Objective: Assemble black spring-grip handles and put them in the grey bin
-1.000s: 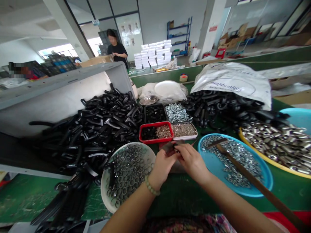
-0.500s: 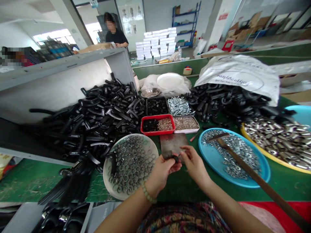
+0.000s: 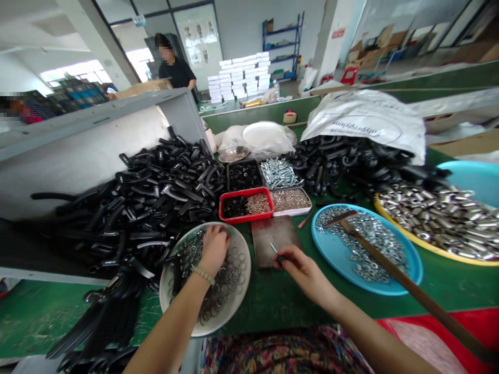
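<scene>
One left hand (image 3: 213, 250) down in the rings (image 3: 232, 283), one right hand (image 3: 307, 275) pinching a pin (image 3: 273, 248)

And here's the picture at the table (image 3: 273, 306): the left hand, a beaded bracelet (image 3: 203, 276) on its wrist, is pressed into the pile of rings filling a shallow white bowl (image 3: 250, 267). Its fingers are buried among them, so you cannot tell whether that grip is open or closed on a ring. Over to the right, the grip is tight, fingers together on the slim pin, its bright tip pointing up over a dark, scuffed metal plate (image 3: 265, 234). The plate lies between the bowl and a blue tray (image 3: 335, 254) heaped with small nuts (image 3: 366, 249), a long wooden stick (image 3: 393, 267) laid across it. Just ahead sit a red tray (image 3: 249, 189) and a black tray (image 3: 239, 176), with a tray of screws (image 3: 278, 174) right beside them. Further right, a yellow-rimmed tray (image 3: 429, 253) is loaded with silver sleeves (image 3: 440, 221). Black plastic handles (image 3: 156, 197) pile up on the left of the table, and more spill out beneath a white sack (image 3: 362, 117) on the right. Way back past the table, a person in black (image 3: 173, 70) stands with both hands at the chest.
</scene>
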A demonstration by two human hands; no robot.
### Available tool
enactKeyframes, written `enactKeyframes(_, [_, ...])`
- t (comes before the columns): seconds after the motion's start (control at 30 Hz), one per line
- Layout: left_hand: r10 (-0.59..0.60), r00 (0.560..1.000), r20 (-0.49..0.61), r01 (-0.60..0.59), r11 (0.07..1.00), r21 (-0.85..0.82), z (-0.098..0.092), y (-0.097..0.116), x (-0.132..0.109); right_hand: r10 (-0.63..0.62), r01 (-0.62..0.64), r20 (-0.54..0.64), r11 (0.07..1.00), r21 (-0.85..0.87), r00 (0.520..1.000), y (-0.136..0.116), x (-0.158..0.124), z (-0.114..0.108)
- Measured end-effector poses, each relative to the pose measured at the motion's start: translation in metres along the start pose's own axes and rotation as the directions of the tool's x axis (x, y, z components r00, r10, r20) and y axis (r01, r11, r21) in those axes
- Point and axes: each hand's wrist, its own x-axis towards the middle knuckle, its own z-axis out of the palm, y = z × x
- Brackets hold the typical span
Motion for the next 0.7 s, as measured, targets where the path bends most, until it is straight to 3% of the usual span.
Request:
enactKeyframes(0.07, [-0.017, 0.998, 0.057, 0.032, 0.960, -0.278, 0.001, 0.017, -0.007, -0.094, 0.106, 0.091, 0.983, -0.147, 0.991, -0.007, -0.008, -0.002])
enactKeyframes(0.1, [-0.024, 0.993, 0.120, 0.076, 0.887, -0.456, 0.002, 0.028, -0.013, -0.134, 0.164, 0.152, 0.966, -0.201, 0.979, -0.010, -0.011, -0.003])
enactKeyframes(0.17, [0.006, 0.961, 0.276, 0.211, 0.628, -0.749, 0.005, 0.055, -0.027, -0.212, 0.273, 0.239, 0.926, -0.261, 0.948, -0.013, -0.015, -0.005])
enactKeyframes(0.23, [0.064, 0.921, 0.385, 0.338, 0.365, -0.868, 0.008, 0.082, -0.037, -0.281, 0.337, 0.214, 0.893, -0.299, 0.935, -0.012, -0.016, -0.011])
enactKeyframes(0.3, [0.108, 0.902, 0.418, 0.381, 0.257, -0.888, 0.011, 0.108, -0.040, -0.332, 0.350, 0.112, 0.874, -0.338, 0.937, -0.008, -0.017, -0.022])
enactKeyframes(0.37, [0.191, 0.890, 0.414, 0.347, 0.304, -0.887, 0.018, 0.133, -0.032, -0.349, 0.327, 0.011, 0.867, -0.376, 0.937, 0.000, -0.023, -0.040])
enactKeyframes(0.43, [0.314, 0.873, 0.373, 0.218, 0.434, -0.874, 0.029, 0.159, -0.016, -0.344, 0.275, -0.117, 0.878, -0.391, 0.931, 0.010, -0.034, -0.061])
enactKeyframes(0.5, [0.428, 0.858, 0.282, -0.052, 0.620, -0.783, 0.047, 0.189, 0.005, -0.312, 0.196, -0.318, 0.917, -0.348, 0.896, 0.020, -0.047, -0.083])
enactKeyframes(0.57, [0.525, 0.826, 0.206, -0.389, 0.794, -0.467, 0.070, 0.220, 0.024, -0.251, 0.138, -0.499, 0.958, -0.252, 0.829, 0.026, -0.059, -0.103])
enactKeyframes(0.6, [0.572, 0.787, 0.229, -0.508, 0.813, -0.285, 0.082, 0.235, 0.031, -0.218, 0.122, -0.557, 0.971, -0.204, 0.801, 0.028, -0.064, -0.111])
enactKeyframes(0.7, [0.621, 0.731, 0.285, -0.607, 0.781, -0.144, 0.111, 0.267, 0.041, -0.148, 0.094, -0.618, 0.988, -0.120, 0.772, 0.029, -0.075, -0.125])
